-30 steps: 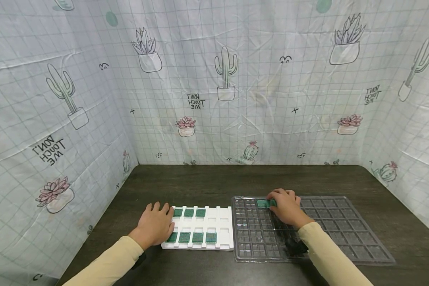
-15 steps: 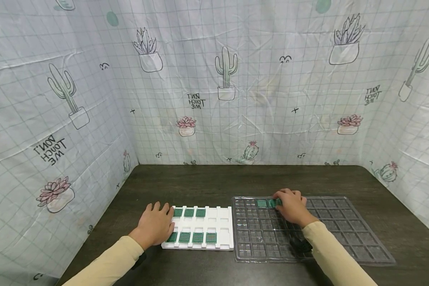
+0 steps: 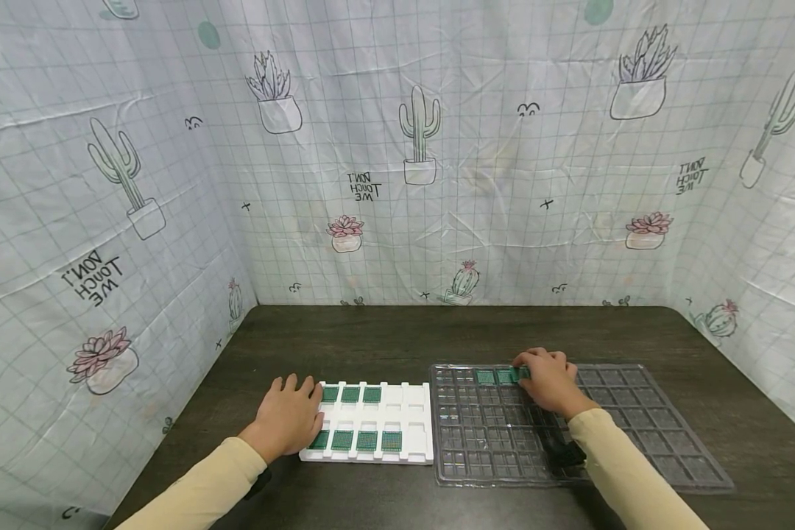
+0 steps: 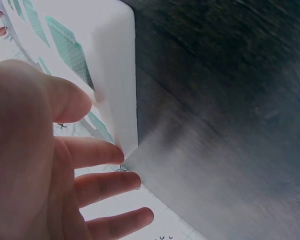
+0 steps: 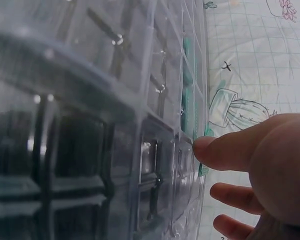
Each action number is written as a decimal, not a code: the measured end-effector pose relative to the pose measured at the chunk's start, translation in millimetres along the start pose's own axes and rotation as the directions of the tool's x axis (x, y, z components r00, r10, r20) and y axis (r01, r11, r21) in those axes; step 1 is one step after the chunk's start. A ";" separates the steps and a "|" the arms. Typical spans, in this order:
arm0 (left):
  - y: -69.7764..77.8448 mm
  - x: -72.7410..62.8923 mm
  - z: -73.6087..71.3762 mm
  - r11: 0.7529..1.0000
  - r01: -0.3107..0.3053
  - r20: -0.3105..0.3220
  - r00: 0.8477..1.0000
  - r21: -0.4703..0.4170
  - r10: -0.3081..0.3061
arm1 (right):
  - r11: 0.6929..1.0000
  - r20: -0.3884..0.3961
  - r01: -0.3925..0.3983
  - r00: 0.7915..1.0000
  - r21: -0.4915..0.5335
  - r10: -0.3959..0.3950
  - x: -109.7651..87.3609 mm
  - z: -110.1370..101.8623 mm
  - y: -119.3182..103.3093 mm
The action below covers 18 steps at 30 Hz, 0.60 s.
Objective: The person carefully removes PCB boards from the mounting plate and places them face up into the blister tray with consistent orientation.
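My right hand pinches a green board by thumb and fingers at the clear tray's far row, just beside two seated boards. My left hand, fingers spread, rests at the white tray's left end (seven green boards show there), all on the dark table.

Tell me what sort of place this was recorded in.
Probably a makeshift tabletop work booth: a dark table enclosed at back and sides by cactus-print fabric, with a white tray and clear plastic tray both holding small green boards.
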<state>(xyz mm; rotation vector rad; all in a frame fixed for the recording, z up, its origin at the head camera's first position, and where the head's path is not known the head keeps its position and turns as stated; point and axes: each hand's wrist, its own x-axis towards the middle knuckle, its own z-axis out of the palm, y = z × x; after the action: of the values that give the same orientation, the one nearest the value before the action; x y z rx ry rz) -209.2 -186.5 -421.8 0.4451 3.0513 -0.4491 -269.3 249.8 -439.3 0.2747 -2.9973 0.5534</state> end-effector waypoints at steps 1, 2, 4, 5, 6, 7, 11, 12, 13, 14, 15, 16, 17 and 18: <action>0.1 0.0 -0.1 1.000 -0.001 -0.002 1.000 0.001 0.001 | 1.000 0.000 0.000 1.000 -0.002 0.000 0.0 -0.4 0.6; 0.1 0.1 -0.1 1.000 -0.002 -0.004 1.000 0.003 0.002 | 1.000 0.002 -0.002 1.000 -0.004 0.002 0.2 -0.8 1.2; 0.3 0.2 -0.2 1.000 -0.004 -0.006 1.000 0.006 0.004 | 1.000 0.005 -0.002 1.000 -0.012 0.002 0.4 -1.0 3.0; 0.3 0.2 -0.2 1.000 -0.005 -0.007 1.000 0.008 0.005 | 1.000 0.006 -0.003 1.000 -0.012 0.003 0.3 -0.7 3.9; 0.4 0.2 -0.3 1.000 -0.005 -0.009 1.000 0.008 0.005 | 1.000 0.006 -0.001 1.000 -0.015 0.001 0.4 -0.9 4.9; 0.4 0.2 -0.3 1.000 -0.006 -0.009 1.000 0.009 0.006 | 1.000 0.004 0.002 1.000 -0.015 -0.002 0.4 -0.9 5.8; 0.4 0.6 0.0 1.000 -0.006 -0.011 1.000 0.010 0.007 | 1.000 -0.003 0.003 1.000 -0.005 -0.003 0.1 -1.7 8.3; 0.4 0.7 0.1 1.000 -0.006 -0.010 1.000 0.010 0.006 | 1.000 -0.004 0.003 1.000 -0.004 -0.003 0.0 -2.1 8.5; 0.3 0.8 0.2 1.000 -0.005 -0.010 1.000 0.011 0.005 | 1.000 -0.005 0.000 1.000 -0.001 0.000 -0.1 -2.1 8.8; 0.3 0.9 0.2 1.000 -0.004 -0.009 1.000 0.012 0.005 | 1.000 -0.004 -0.004 1.000 0.001 0.004 0.0 -2.1 9.1; 0.3 1.0 0.2 1.000 -0.003 -0.007 1.000 0.013 0.003 | 1.000 -0.002 -0.008 1.000 0.002 0.008 0.2 -2.1 9.6; 0.3 1.1 0.2 1.000 -0.003 -0.004 1.000 0.013 0.003 | 1.000 0.000 -0.011 1.000 0.004 0.011 0.2 -2.1 9.8; 0.3 1.1 0.3 1.000 -0.003 -0.002 1.000 0.013 0.003 | 1.000 0.002 -0.015 1.000 0.004 0.015 0.2 -2.1 9.8; 0.4 1.2 0.3 1.000 -0.002 -0.001 1.000 0.013 0.002 | 1.000 0.004 -0.019 1.000 0.004 0.019 0.2 -2.2 9.8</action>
<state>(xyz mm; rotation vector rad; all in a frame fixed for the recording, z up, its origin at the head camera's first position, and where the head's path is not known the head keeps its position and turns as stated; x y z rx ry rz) -210.2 -185.9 -422.3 0.4482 3.0503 -0.4696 -271.2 259.5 -440.7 0.2488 -3.0057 0.5615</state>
